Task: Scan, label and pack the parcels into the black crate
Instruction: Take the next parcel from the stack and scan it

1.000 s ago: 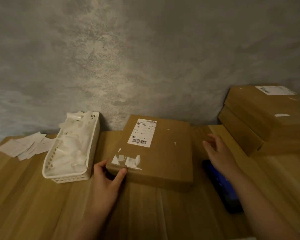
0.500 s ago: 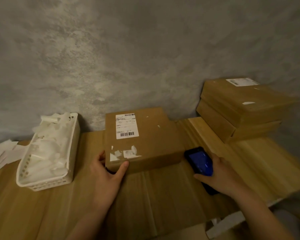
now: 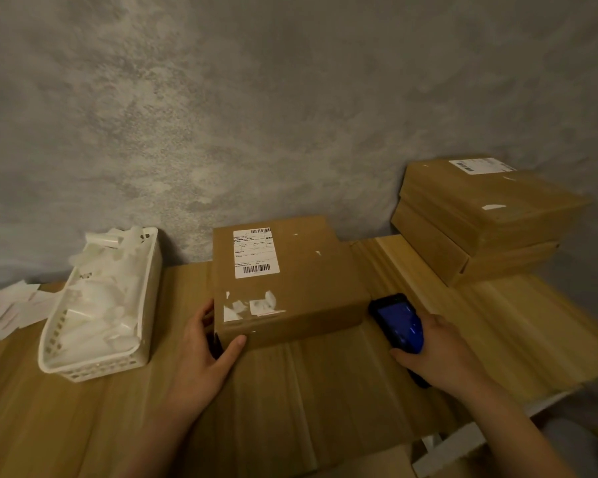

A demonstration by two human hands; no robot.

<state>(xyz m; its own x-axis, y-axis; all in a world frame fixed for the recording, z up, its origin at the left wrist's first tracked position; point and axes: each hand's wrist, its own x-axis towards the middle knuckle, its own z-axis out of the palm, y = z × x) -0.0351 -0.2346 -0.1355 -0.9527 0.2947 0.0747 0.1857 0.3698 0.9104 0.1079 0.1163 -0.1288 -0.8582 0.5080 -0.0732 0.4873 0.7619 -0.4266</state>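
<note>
A: Where's the parcel (image 3: 290,281)?

B: Flat on the wooden table (image 3: 83,426), dead centre, its far edge against the grey wall. A white shipping label (image 3: 255,253) with barcodes sits at about 11 o'clock on its top face, and torn white sticker scraps (image 3: 252,307) lie near the front edge at 7 o'clock.

A: And the left hand (image 3: 204,353)?

B: At the parcel's near left corner. Its fingers wrap the left side, the thumb is pressed on the front face, so it grips that corner.

A: The right hand (image 3: 442,353)?

B: At 3 o'clock from the parcel, fingers curled round a dark handheld scanner (image 3: 397,322) with a glowing blue screen. The scanner's top end lies just beside the parcel's front right corner; I cannot tell whether they touch.

A: Anything else on the table?

B: A white plastic basket (image 3: 145,305) full of white paper strips at 9 o'clock from the parcel, close by. Loose white slips (image 3: 4,312) lie beyond it at the far left edge. At 2 o'clock, two more brown boxes (image 3: 487,219) are stacked against the wall, the upper one bearing a label at its far corner.
</note>
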